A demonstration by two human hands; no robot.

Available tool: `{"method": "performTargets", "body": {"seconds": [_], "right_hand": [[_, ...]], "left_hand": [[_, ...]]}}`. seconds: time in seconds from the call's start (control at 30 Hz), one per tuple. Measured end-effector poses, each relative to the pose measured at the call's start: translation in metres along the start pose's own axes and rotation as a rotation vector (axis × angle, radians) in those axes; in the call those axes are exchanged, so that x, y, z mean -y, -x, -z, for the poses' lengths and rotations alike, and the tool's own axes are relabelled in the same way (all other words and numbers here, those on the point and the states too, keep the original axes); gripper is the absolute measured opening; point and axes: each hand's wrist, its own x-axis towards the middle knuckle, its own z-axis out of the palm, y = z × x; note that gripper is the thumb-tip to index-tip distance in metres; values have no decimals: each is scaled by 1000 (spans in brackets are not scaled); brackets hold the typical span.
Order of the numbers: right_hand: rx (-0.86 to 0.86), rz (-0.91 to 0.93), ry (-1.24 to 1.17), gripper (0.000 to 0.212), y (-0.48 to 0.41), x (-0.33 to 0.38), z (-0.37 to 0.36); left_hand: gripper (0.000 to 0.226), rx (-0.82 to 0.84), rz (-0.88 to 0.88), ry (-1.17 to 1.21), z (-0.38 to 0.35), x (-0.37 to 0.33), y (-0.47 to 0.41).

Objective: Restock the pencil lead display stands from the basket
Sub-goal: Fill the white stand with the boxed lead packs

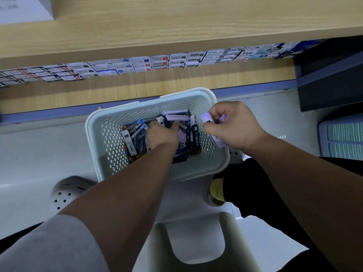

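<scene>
left hand (161,134) reaching into white basket (90,124) on near floor, sifting mixed lead cases (135,134), grip unclear | right hand (235,126) clamping lilac cases (206,119) above right rim, likely gathering one kind

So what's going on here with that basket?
A person is picking through a white basket of pencil lead cases on the floor below a wooden shelf. Their left hand reaches into the pile, while the right hand holds a few lilac cases above the basket's right rim.
</scene>
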Motion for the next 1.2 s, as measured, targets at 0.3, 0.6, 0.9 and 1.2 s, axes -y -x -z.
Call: {"method": "performTargets", "body": {"seconds": [0.3,0.6,0.9,1.2], "right_hand": [[40,0,-31,9,2,3,3],[27,15,-11,14,0,0,2],[11,-24,-55,16,0,1,3],[3,-73,-142,7,-1,-1,2]], "left_hand": [[50,-10,76,41,-14,-12,1],[30,60,6,176,-16,-5,4],[42,177,27,260,-27,2,6],[58,293,118,359,-28,-6,4]]}}
